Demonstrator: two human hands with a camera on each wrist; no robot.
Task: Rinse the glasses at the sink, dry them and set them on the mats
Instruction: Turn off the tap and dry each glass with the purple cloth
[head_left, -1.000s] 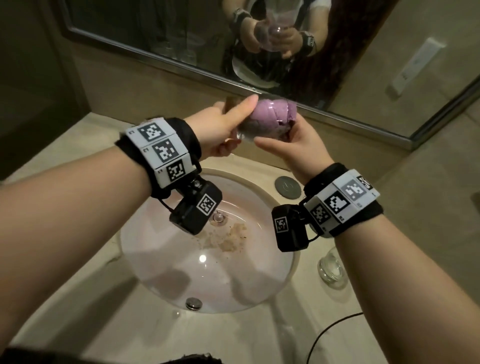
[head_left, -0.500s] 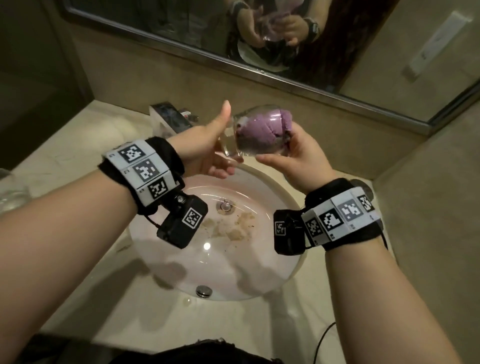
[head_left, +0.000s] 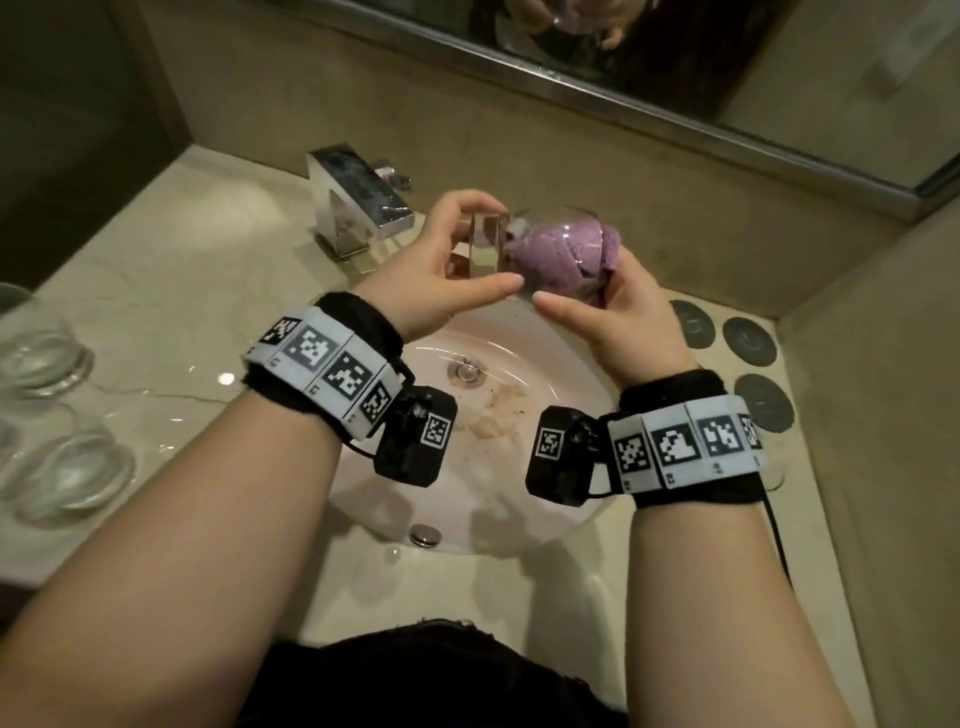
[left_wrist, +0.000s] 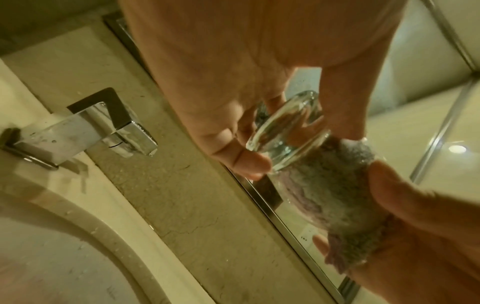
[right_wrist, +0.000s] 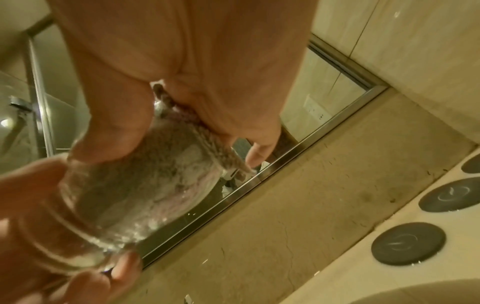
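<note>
Head view: both hands are working over the sink (head_left: 566, 512), just in front of the chrome faucet (head_left: 358, 208). Left hand (head_left: 441, 260) is gripping the thick base of a clear glass (head_left: 488, 244), thumb on the near side and fingers curled round the far side; the glass is lying on its side above the basin, mouth turned to the right. Right hand (head_left: 618, 306) is holding a purple cloth (head_left: 561, 254) that is stuffed into the bowl of the glass, thumb pressing on the near wall, fingers wrapped round the cloth and rim. Left wrist view is showing the left fingers (left_wrist: 241, 156) pinching the heavy base of the glass (left_wrist: 285, 129), with the cloth (left_wrist: 335, 191) packed behind it. Right wrist view is showing the cloth (right_wrist: 161, 164) filling the glass (right_wrist: 103, 222). Three dark round mats (head_left: 748, 340) are lying on the counter at the right of the sink. Other glasses (head_left: 57, 467) are standing on the counter at far left, well apart from the hands.
</note>
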